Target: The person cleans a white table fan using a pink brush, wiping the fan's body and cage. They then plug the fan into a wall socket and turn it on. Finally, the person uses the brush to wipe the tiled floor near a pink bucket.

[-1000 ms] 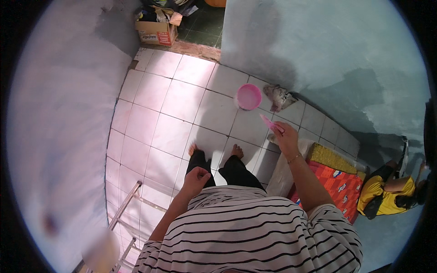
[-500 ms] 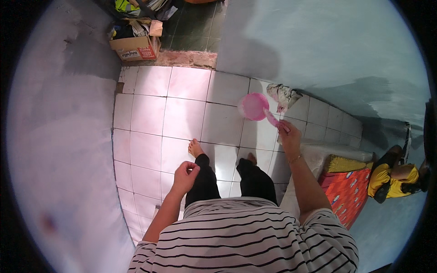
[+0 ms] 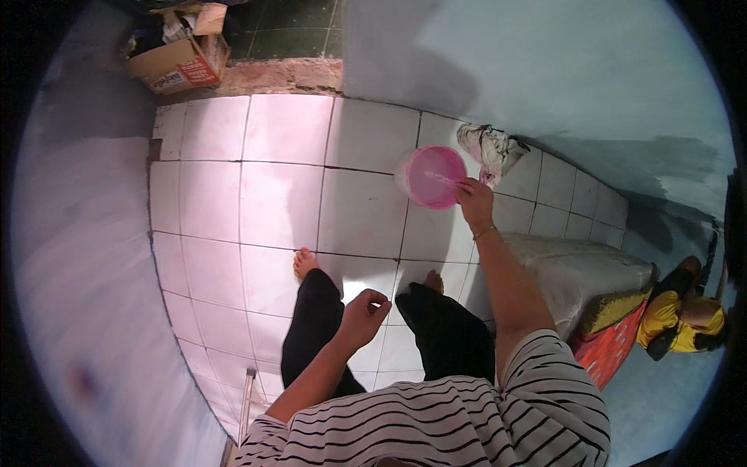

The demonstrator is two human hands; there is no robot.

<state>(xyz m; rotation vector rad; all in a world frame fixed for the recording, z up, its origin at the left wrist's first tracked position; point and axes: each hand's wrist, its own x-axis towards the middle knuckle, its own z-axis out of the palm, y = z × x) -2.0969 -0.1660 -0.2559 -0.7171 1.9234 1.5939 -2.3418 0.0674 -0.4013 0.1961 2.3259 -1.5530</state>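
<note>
A round pink bucket (image 3: 447, 198) stands on the white tiled floor ahead of me, with a pale wall showing at its left side. At its right rim is my right hand (image 3: 475, 205), closed on a slim pale pink thing (image 3: 440, 180) that reaches into the bucket; its kind I cannot make out. A crumpled, pale, stained cloth (image 3: 490, 148) lies on the floor just beyond my right hand, by the wall. My left hand (image 3: 364, 317) hangs in front of my legs, fingers curled together, with nothing showing in it.
An open cardboard box (image 3: 175, 70) full of things stands far left, beside a rough raised threshold (image 3: 272, 76). Walls rise on both sides. A wrapped, pale block-like object (image 3: 576, 268) and a red patterned item (image 3: 611, 335) are at right, near a person in yellow (image 3: 673, 315).
My right hand has come closer to the bucket, and the pale pink thing now lies over its inside. My left hand has swung rightward. The view has shifted.
</note>
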